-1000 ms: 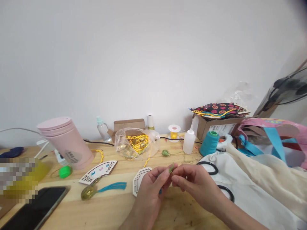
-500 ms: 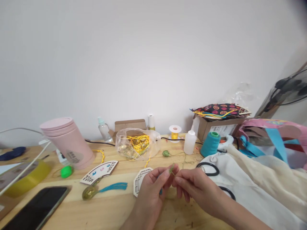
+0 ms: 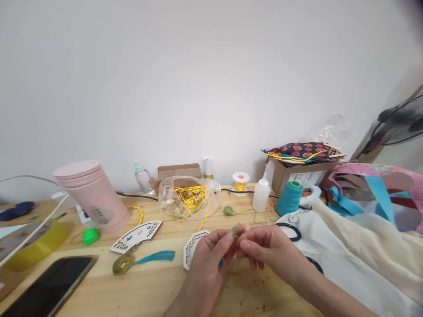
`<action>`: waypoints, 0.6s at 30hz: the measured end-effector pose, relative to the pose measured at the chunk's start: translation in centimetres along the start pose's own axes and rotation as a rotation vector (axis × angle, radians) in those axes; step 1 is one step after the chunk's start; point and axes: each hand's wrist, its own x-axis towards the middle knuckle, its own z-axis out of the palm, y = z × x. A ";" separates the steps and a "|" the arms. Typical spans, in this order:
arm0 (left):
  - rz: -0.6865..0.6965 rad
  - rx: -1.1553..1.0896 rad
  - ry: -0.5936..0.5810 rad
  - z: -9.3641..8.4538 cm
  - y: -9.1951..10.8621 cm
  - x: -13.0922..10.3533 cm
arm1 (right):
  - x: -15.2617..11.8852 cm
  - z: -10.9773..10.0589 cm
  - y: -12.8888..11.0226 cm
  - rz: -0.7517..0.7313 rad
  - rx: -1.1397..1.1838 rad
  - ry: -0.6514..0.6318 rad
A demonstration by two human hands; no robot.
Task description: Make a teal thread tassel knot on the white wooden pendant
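My left hand [image 3: 211, 259] pinches a small piece of green cord [image 3: 235, 230] between thumb and forefinger. Close against it, my right hand [image 3: 264, 246] is closed in a pinch on the same cord's lower end. A bundle of green cord [image 3: 228, 211] lies on the table beyond my hands, with a loose strand running right. Partly behind my left hand is an octagonal wooden lattice pendant [image 3: 191, 252] with a yellow cord. Farther left lie a fan-shaped wooden pendant [image 3: 137, 236] and a round gold-coloured piece [image 3: 122, 263] with a blue tassel [image 3: 157, 256].
A clear bag of yellow cords [image 3: 190, 198], a yellow spool [image 3: 240, 181], a white squeeze bottle [image 3: 261, 196] and a teal thread cone [image 3: 289, 198] stand behind. Black-handled scissors [image 3: 291, 231] rest on white cloth [image 3: 346, 259] at right. Leftward are a pink tumbler [image 3: 92, 198] and a phone [image 3: 49, 286].
My right hand has shifted slightly up and left, and its fingers have curled a little differently. Both hands keep hold of the green cord.
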 end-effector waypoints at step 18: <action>-0.018 -0.007 -0.010 0.1 -0.4 0.1 | -0.4 0.0 0.0 0.100 0.158 -0.044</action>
